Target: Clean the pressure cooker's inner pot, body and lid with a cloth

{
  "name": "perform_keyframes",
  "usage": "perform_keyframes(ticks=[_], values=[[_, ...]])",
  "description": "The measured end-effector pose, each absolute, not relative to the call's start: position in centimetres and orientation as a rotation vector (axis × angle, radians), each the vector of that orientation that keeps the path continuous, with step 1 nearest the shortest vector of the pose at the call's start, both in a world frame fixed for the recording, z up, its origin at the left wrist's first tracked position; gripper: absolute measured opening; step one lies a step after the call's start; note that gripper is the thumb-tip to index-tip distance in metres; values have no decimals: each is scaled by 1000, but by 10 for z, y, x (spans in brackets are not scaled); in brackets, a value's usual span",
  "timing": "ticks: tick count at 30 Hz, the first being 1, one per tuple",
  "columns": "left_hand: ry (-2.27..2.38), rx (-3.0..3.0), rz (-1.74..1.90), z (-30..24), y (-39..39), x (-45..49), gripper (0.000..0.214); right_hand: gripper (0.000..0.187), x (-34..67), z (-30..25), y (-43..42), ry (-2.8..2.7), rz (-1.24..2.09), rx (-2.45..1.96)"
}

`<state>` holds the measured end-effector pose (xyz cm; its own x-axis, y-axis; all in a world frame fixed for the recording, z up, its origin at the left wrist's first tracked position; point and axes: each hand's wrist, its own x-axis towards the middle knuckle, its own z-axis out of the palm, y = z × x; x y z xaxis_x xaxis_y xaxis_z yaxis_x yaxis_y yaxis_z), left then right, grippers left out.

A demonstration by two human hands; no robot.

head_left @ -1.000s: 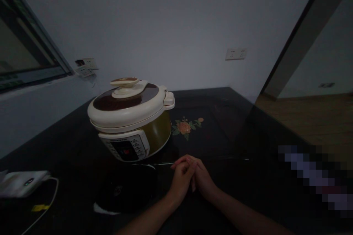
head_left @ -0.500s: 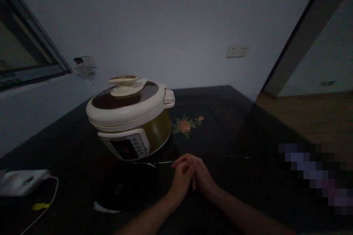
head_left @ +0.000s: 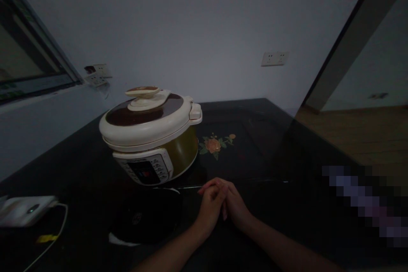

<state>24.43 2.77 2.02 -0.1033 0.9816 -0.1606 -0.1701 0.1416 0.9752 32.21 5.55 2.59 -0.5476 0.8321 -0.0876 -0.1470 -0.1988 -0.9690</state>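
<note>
My left hand [head_left: 208,208] and my right hand [head_left: 236,207] rest together on the black tabletop [head_left: 261,153], fingers closed and clasped against each other with nothing visible in them. Just beyond them to the left stands a cream and olive electric pressure cooker [head_left: 149,136] with its lid on and its control panel facing me. A thin bright strip [head_left: 188,187] lies on the table just ahead of my left fingers.
A dark round object [head_left: 143,219] lies left of my forearm. A white device [head_left: 24,210] with a cable sits at the left edge. A flower motif [head_left: 214,145] marks the table. Wall sockets [head_left: 274,58] are behind. The table edge drops to wooden floor at right.
Only the view has shifted slightly; my clasped hands and the cooker have stayed where they were.
</note>
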Motion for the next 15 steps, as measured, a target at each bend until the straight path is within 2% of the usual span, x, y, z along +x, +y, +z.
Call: perform_keyframes(ticks=[15], values=[[1286,925,1230,25,26,244,68,55,322,23,56,-1381,1832,-817]])
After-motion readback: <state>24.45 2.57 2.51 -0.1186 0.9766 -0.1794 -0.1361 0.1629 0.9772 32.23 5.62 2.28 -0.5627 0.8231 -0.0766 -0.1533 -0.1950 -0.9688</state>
